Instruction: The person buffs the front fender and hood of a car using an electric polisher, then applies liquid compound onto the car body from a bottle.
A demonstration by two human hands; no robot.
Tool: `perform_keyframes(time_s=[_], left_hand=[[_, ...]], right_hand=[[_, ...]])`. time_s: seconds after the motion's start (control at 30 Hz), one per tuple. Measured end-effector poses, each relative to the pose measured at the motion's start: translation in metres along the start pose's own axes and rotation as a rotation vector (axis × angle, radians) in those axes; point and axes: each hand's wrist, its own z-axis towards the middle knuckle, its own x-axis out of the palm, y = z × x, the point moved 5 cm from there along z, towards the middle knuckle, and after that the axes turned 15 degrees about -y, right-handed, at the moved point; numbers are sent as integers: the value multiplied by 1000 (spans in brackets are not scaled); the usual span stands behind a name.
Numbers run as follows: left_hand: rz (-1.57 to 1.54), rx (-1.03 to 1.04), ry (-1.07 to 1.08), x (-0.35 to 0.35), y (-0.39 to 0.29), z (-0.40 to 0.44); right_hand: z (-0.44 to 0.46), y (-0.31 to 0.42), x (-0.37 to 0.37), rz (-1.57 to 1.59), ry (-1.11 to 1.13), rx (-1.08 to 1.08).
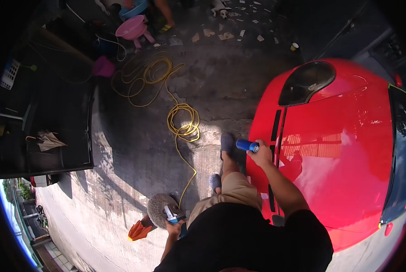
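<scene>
My right hand point(261, 156) is wrapped round a blue can point(244, 144), tilted sideways beside the front of a red car point(339, 167). The pale end of the can lies at my fingers. Low on the left, my left hand point(174, 226) grips a blue-and-white tool point(172, 215). A round, fuzzy grey pad-like disc point(159, 209) shows right beside the tool; I cannot tell whether they are joined. The yellow cord point(183, 121) lies in loops on the floor, and its near end runs to the tool.
An orange cloth-like thing point(140, 230) lies beyond the disc. Pink basin point(131, 28), purple container point(104, 66) and another person's leg point(163, 11) are at the back left. A dog point(220, 9) lies among scattered paper scraps. A folded umbrella point(51, 141) rests at left.
</scene>
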Motion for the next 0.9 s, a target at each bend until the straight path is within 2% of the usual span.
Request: perform_keyframes(time_s=[0.03, 0.07, 0.1, 0.17, 0.23, 0.3, 0.37, 0.4, 0.47, 0.57, 0.63, 0.7, 0.73, 0.83, 0.9], left_hand=[[-51, -45, 39, 0, -20, 8], [-16, -82, -32, 6, -47, 8], [-84, -57, 8, 14, -47, 28], [-120, -155, 91, 23, -102, 21], [-315, -173, 228, 45, -124, 36], [-218, -366, 263, 50, -139, 49], [15, -375, 260, 49, -176, 46], [192, -269, 260, 47, -207, 41], [540, -53, 275, 73, -300, 24], [656, -114, 281, 97, -332, 24], [541, -246, 280, 105, -333, 25], [490, -324, 283, 111, -338, 25], [612, -241, 260, 115, -362, 26], [272, -343, 258, 145, -404, 17], [406, -252, 263, 140, -412, 21]], right_hand=[[23, -2, 20, 6, -3, 0], [49, -4, 42, 15, -8, 4], [75, -7, 65, 26, -20, 11], [123, -19, 113, -11, 6, 63], [179, -32, 161, -78, 51, 109], [230, -64, 224, -95, 74, 192], [267, -92, 273, -138, 108, 237], [292, -101, 295, -166, 109, 237], [340, -105, 319, -277, 161, 230], [382, -122, 350, -310, 183, 302], [403, -138, 367, -304, 196, 396], [416, -153, 380, -297, 155, 379], [419, -164, 390, -294, 141, 365], [432, -190, 411, -269, 180, 400], [431, -202, 415, -203, 219, 459]])
